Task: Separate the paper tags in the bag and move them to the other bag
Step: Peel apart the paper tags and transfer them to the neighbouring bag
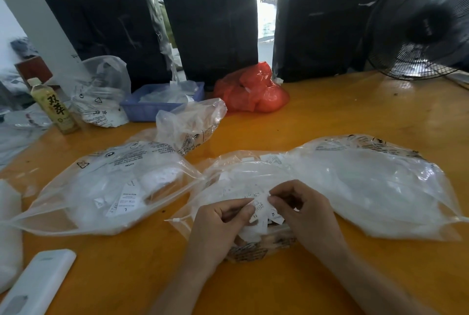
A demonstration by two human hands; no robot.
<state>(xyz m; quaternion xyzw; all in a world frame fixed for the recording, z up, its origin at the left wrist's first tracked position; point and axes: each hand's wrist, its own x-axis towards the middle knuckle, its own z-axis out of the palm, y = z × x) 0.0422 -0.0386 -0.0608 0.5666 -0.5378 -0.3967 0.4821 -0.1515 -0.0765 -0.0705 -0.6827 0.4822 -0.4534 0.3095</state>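
Low in the middle of the frame, the left hand [223, 215] and right hand [302, 209] both pinch a bunch of paper tags [262, 209] over the mouth of a clear bag [368, 182] that stretches to the right on the orange table [355, 116]. At left centre lies a second clear bag [106, 187] with tags inside. A green bottle [52, 106] stands at upper left.

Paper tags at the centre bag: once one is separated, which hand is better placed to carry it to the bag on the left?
Probably the left hand. It pinches the paper tags alongside the right hand, and the left bag lies on its side, so no cross-reach.
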